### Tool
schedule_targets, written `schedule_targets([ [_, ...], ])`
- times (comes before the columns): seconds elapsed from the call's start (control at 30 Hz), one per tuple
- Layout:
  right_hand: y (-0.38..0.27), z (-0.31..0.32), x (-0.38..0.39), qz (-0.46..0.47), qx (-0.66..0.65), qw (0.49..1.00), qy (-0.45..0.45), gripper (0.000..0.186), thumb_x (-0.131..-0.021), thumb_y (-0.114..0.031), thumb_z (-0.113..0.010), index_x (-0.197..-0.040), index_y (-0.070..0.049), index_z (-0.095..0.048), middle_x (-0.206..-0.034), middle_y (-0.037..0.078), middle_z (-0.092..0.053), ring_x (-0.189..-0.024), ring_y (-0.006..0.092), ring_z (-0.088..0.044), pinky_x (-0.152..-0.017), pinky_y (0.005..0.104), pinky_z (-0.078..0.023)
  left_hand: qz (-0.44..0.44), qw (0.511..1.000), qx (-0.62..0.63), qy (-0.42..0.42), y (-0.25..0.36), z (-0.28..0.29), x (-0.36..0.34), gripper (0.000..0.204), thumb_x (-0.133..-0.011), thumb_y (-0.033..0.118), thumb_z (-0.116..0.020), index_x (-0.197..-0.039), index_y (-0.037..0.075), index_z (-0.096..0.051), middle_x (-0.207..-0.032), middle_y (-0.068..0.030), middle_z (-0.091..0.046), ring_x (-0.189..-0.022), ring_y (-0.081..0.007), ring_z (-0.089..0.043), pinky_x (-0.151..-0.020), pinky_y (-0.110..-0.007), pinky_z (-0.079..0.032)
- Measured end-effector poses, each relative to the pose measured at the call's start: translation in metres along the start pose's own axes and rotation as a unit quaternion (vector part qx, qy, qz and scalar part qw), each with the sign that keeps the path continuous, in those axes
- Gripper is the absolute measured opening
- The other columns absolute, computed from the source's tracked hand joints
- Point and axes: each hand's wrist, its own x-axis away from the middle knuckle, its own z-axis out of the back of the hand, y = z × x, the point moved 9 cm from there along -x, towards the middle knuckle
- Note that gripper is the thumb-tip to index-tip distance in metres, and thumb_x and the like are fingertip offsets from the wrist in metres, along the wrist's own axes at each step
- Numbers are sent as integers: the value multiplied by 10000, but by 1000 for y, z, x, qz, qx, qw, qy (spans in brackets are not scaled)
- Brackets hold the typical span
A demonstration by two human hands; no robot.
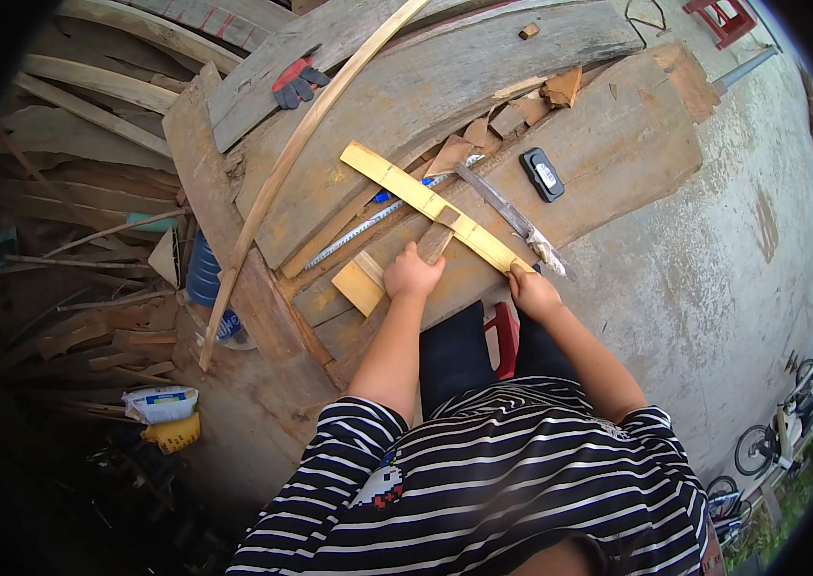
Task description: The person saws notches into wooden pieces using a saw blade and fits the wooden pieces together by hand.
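Observation:
My right hand [534,291] grips the near end of a long flat yellow strip [406,188], which looks like split bamboo and slants away to the far left. Closed around a short brown wooden piece [437,238] is my left hand [413,271]; that piece's far end meets the strip near its middle. A pale wood block [360,282] lies just left of my left hand. Beyond the strip rests a curved dark blade [495,195] with a white-wrapped handle [545,252]. A white measuring strip [354,236] partly shows under the yellow strip, near something blue.
Weathered planks [608,144] form the work surface, with broken wood scraps [512,117] and a black oblong case [543,175] on it. A long curved batten [296,144] crosses at left, by a red-grey glove [299,82]. Piled timber [90,202] fills the left side.

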Motion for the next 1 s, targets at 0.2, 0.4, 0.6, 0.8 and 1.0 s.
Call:
schedule_targets([
  [0.2,21,-3,11,-15,5,999,-46,247,-972,-283,-451,-947,-58,-548,-770,259,-651,-747,453,-646,-698,554,-517,-8,1000,0,13,1,3,0,564,-750,535,-636,-1088,85,-596,-1010,-178,-696,-941,-331,-684,-810,-426,-546],
  [0.4,3,9,-4,-18,29,998,-47,246,-974,-280,-450,-949,-56,-549,-757,252,-651,-738,450,-645,-674,545,-517,-9,1000,5,15,0,-1,-2,573,-745,544,-636,-1086,85,-598,-976,-181,-702,-924,-336,-686,-802,-435,-546],
  [0.6,48,9,75,-78,37,994,-61,226,-963,-283,-474,-966,-65,-533,-760,262,-646,-732,459,-637,-674,560,-505,-17,999,9,26,-1,0,-3,561,-742,547,-638,-1067,91,-602,-954,-182,-707,-914,-338,-688,-800,-432,-546],
  [0.8,88,21,118,-157,83,983,-47,255,-955,-321,-499,-988,-69,-524,-784,240,-661,-740,455,-638,-677,554,-498,-17,999,20,20,-3,-1,-4,545,-740,541,-638,-1053,96,-606,-963,-177,-708,-925,-330,-688,-807,-429,-547],
  [1.0,39,56,33,-131,29,979,150,314,-944,-346,-536,-1057,-53,-526,-950,221,-650,-814,430,-641,-694,506,-510,-17,999,28,8,-3,0,-2,558,-740,532,-650,-1086,98,-601,-1011,-170,-700,-951,-319,-684,-817,-424,-548],
])
